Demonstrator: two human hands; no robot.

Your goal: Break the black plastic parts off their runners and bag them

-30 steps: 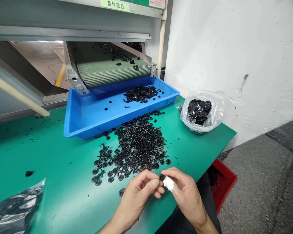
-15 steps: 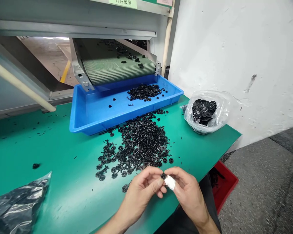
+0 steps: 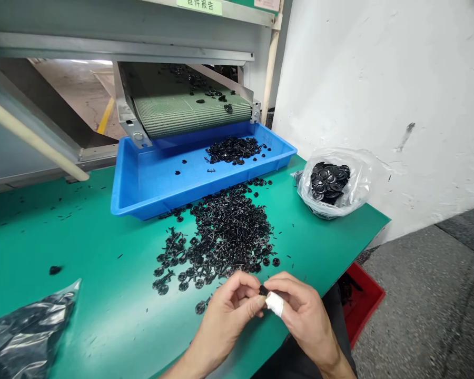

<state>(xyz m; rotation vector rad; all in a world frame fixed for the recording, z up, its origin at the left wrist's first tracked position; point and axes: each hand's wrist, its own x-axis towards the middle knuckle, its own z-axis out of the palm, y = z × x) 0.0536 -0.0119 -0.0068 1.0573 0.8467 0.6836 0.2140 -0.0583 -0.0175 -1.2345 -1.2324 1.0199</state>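
A small black plastic part (image 3: 263,290) is pinched between the fingertips of both hands, over the front edge of the green table. My left hand (image 3: 237,308) grips it from the left with thumb and forefinger. From the right, my right hand (image 3: 300,310) closes on it, a white wrap around the thumb. Fingers cover much of the part. Just beyond the hands spreads a heap of small black plastic parts (image 3: 231,226), some with round, spoked heads and thin stems. One loose part (image 3: 200,307) lies left of my left hand.
Behind the heap, a blue tray (image 3: 158,197) holds more black parts below a green conveyor belt (image 3: 193,113). A clear bag (image 3: 357,181) of black discs stands right. Another plastic bag (image 3: 27,331) lies front left. A red bin (image 3: 365,305) sits below the table edge.
The part has turned slightly between my fingertips, and its round face shows less. Both hands stay in nearly the same place.
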